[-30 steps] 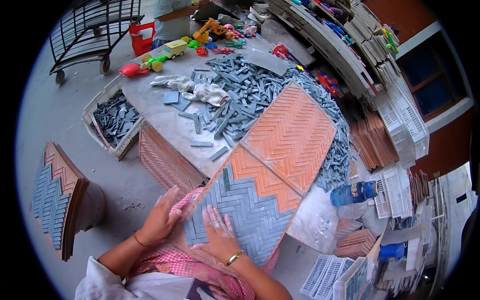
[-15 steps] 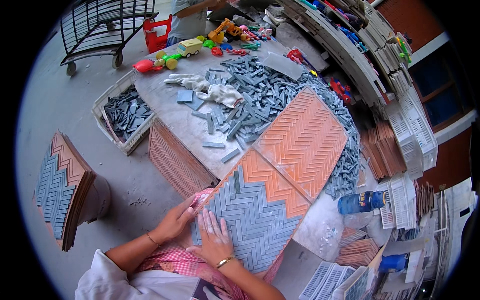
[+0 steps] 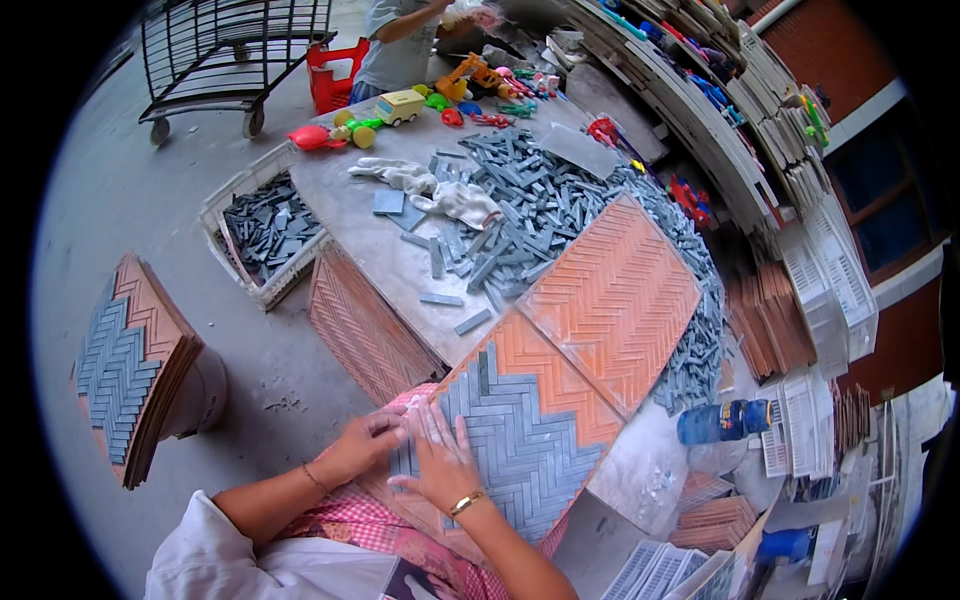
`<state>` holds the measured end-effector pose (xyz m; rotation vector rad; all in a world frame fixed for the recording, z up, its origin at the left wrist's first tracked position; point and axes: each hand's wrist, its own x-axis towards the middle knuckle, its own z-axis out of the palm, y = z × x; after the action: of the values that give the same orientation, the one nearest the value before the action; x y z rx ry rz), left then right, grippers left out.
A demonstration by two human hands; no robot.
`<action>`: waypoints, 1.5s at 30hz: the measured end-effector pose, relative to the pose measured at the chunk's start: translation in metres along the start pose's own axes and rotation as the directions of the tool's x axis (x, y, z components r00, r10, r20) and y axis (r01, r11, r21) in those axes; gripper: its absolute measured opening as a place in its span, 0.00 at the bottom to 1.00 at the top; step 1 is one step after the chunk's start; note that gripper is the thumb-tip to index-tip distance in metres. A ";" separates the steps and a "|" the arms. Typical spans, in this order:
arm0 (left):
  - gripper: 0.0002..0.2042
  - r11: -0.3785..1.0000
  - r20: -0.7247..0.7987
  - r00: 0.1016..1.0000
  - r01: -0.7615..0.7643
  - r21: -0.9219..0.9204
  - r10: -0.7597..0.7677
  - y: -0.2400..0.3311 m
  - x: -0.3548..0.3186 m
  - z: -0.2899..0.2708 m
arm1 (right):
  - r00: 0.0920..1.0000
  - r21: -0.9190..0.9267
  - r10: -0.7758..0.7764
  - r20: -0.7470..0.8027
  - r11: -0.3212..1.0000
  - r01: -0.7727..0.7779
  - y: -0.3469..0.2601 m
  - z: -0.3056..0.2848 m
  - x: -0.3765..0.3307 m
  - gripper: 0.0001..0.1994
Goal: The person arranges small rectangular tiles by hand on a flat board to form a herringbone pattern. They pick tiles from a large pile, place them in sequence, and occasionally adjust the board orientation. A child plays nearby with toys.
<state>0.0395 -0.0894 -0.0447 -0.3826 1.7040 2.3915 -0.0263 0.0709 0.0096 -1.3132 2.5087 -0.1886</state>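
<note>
An orange herringbone mould board (image 3: 612, 290) slants across the view, its near part filled with grey strip tiles (image 3: 535, 455). My right hand (image 3: 447, 468), with a gold bracelet at the wrist, lies flat on these tiles near the board's left edge, fingers spread. Beside it, my left hand (image 3: 362, 447) has bent fingers pressed together at that same edge. Whatever is between them is too hidden to name. Pink checked cloth (image 3: 345, 515) covers my lap under the board. Loose grey strip tiles (image 3: 545, 185) form a heap beyond the board.
White gloves (image 3: 440, 193) and toys, among them a yellow toy van (image 3: 400, 107), lie on the table. A white crate (image 3: 285, 275) of dark tiles stands left, near a stack of tiled boards (image 3: 140, 350). A blue bottle (image 3: 722, 420) is right. Another person (image 3: 392, 50) stands behind.
My hands have come closer together, the right one shifting slightly up and left over the tiles. The left fingers have moved down along the board's edge. The whole view has shifted a little.
</note>
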 end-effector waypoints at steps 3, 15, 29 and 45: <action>0.17 0.993 -0.023 0.998 -0.064 0.102 0.066 -0.007 0.003 0.001 | 1.000 0.023 -0.024 0.017 0.999 0.023 0.004 -0.004 -0.001 0.51; 0.20 0.946 0.036 0.998 -0.068 0.316 0.059 0.013 0.003 0.001 | 0.934 0.434 0.181 -0.309 0.901 -0.031 0.018 -0.014 -0.049 0.34; 0.28 0.852 0.006 0.953 -0.275 0.445 0.304 -0.019 -0.008 0.003 | 0.995 0.003 -0.027 -0.095 1.000 0.028 -0.032 0.018 -0.060 0.42; 0.43 -0.031 0.396 0.889 -0.400 0.916 0.229 0.024 -0.021 0.051 | 0.757 0.678 0.451 -0.473 0.735 -0.014 0.027 -0.010 -0.149 0.29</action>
<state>0.0474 -0.0487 -0.0007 0.4777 3.0368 0.6132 0.0288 0.2079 0.0426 -0.6573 2.6490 -1.4973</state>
